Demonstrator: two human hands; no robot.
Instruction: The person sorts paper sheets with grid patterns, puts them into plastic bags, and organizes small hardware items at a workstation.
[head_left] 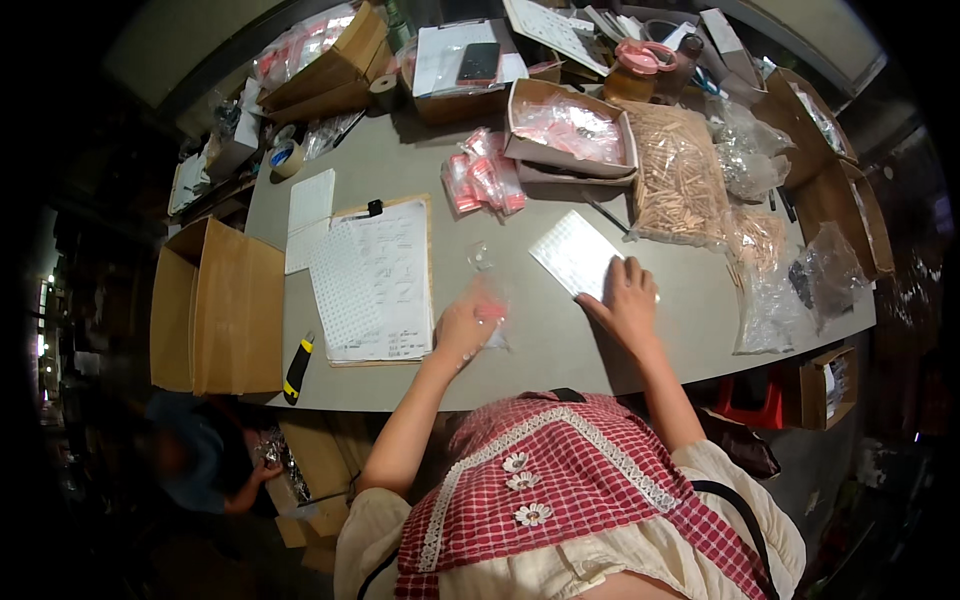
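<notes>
Bag handling, apparently: left grip (460, 325) looks closed on clear red-marked bag (494, 308), over tabletop (555, 355); right grip (630, 300) splayed open on white sheet (575, 252). Next move probably needs sheet steady.

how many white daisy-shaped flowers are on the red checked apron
3, down the front of the red checked fabric apron: top flower, middle flower, bottom flower. Others may be hidden.

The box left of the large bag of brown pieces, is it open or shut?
Open: no lid covers the box, and clear plastic bags with red show inside it.
</notes>
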